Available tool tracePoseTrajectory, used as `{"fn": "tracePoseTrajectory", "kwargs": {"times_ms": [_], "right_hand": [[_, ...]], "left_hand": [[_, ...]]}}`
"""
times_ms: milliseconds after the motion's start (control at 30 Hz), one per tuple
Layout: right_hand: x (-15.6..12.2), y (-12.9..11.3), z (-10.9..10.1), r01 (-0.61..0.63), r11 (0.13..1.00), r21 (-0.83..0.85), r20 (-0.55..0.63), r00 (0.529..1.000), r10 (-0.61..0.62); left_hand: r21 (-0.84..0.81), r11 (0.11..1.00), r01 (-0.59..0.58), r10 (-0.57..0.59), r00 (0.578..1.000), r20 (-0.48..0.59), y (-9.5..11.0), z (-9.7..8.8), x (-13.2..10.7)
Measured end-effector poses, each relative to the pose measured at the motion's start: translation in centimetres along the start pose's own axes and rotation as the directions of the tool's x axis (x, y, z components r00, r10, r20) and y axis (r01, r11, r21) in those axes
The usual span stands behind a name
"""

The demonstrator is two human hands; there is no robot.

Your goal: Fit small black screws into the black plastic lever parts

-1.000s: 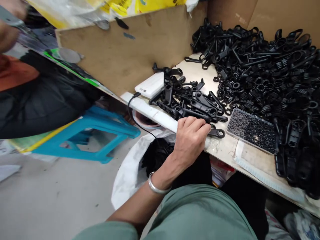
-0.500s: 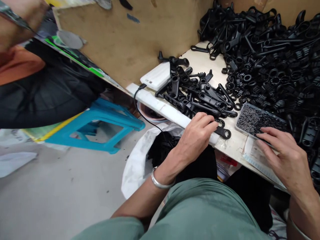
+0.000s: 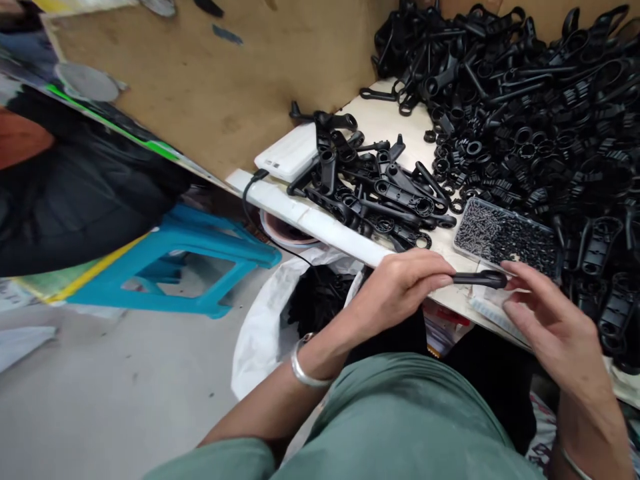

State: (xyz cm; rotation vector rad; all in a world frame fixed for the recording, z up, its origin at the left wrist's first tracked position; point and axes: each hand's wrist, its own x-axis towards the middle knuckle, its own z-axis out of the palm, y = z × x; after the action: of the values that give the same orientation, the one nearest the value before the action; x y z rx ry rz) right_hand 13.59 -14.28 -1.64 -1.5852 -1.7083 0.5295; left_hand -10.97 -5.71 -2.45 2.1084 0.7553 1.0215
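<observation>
My left hand (image 3: 407, 287) pinches a black plastic arm (image 3: 477, 279) by one end, holding it level above the table's front edge. Its rounded far end points at my right hand (image 3: 555, 317). The right thumb and forefinger are bent close around that far end, and whatever is between their tips is too small to make out. Just behind them stands a clear box (image 3: 463, 248) of small dark screws (image 3: 505, 233). More black plastic arms (image 3: 390, 187) lie in a loose heap beyond my left hand.
A large pile of black plastic parts (image 3: 530, 100) covers the table's back and right. A white power bank (image 3: 287, 153) with a black cable lies by the cardboard wall (image 3: 250, 80). Below are a white sack (image 3: 255, 347) and a blue stool (image 3: 200, 293).
My left hand has lifted the black plastic arm off the table edge and turned it toward the right. My right hand has come from the screw box to the arm's far end. The view has shifted.
</observation>
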Motion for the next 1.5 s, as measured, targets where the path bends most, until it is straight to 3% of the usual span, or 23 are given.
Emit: {"fn": "tracePoseTrajectory", "kwargs": {"times_ms": [67,133,267,367,667,1333,1433,1500], "right_hand": [[-0.1,0.2,0.5,-0.074,0.995,0.069,0.031,0.997,0.072],[-0.2,0.4,0.8,-0.191,0.97,0.151,0.002,0.981,0.193],[-0.2,0.9,1.1,-0.394,0.84,0.373,0.023,0.909,0.416],[0.0,0.9,1.4,-0.444,0.773,0.454,0.047,0.878,0.476],[0.0,0.9,1.0,-0.533,0.687,0.494,0.133,0.827,0.546],[-1.1,1.0,0.0,-0.481,0.827,0.29,0.011,0.866,0.5],[-0.8,1.1,-0.5,-0.445,0.884,0.143,-0.068,0.887,0.457],[0.0,1.3,-1.0,-0.369,0.927,-0.065,-0.166,0.92,0.354]], "left_hand": [[-0.104,0.986,0.129,-0.122,0.99,0.068,0.5,1.3,0.3],[-0.14,0.975,0.171,-0.165,0.985,0.053,0.6,2.3,0.5],[0.057,0.998,-0.022,0.026,0.997,-0.069,0.3,3.4,0.4],[0.248,0.959,-0.135,0.134,0.991,0.02,0.1,3.7,0.3],[0.402,0.9,-0.168,0.08,0.971,0.227,0.0,3.8,1.0],[0.427,0.885,-0.186,0.06,0.955,0.291,-0.2,3.9,1.3],[0.476,0.855,-0.206,0.047,0.945,0.325,-0.1,3.9,1.4],[0.477,0.853,-0.213,0.051,0.943,0.329,0.0,3.8,1.6]]}}
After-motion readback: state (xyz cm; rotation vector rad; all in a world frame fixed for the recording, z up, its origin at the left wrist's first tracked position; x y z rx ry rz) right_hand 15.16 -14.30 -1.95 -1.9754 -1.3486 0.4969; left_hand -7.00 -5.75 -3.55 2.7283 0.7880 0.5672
